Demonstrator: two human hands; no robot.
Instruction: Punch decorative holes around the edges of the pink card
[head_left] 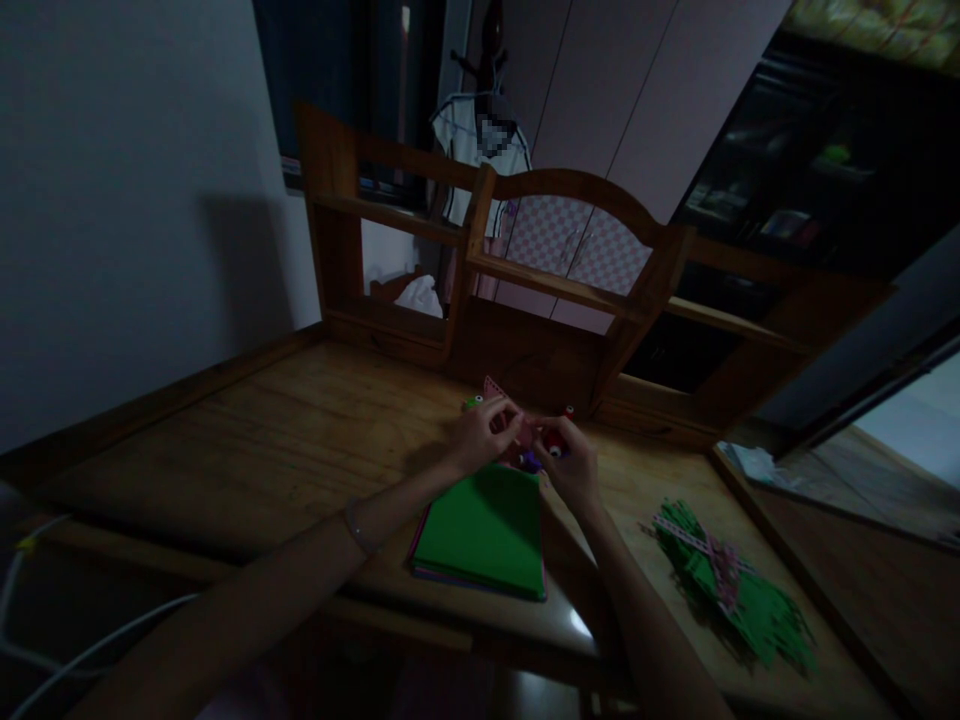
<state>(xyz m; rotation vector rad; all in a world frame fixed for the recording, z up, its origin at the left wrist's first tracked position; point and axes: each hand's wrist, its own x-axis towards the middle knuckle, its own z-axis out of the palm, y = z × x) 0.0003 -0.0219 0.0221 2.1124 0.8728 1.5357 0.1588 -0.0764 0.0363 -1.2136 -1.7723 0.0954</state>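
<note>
Both hands meet above the far edge of a stack of sheets (480,535), bright green on top with other colours at the edge. My left hand (487,432) is closed in a pinch on a pink strip (493,388) with a dotted edge; part of the strip sticks up beyond the fingers. My right hand (571,462) pinches pink material on the other side, seemingly the same strip, though the fingers hide the join. Small figures with round white eyes lie around the hands: a red one (555,442), a purple one (530,462) and a green one (473,402).
A green fringed bundle (757,610) with pink dotted ribbon (724,570) lies at the right of the wooden table (300,450). A wooden shelf unit (555,275) rises along the back. White cables (112,635) hang at the lower left. A wall borders the left side.
</note>
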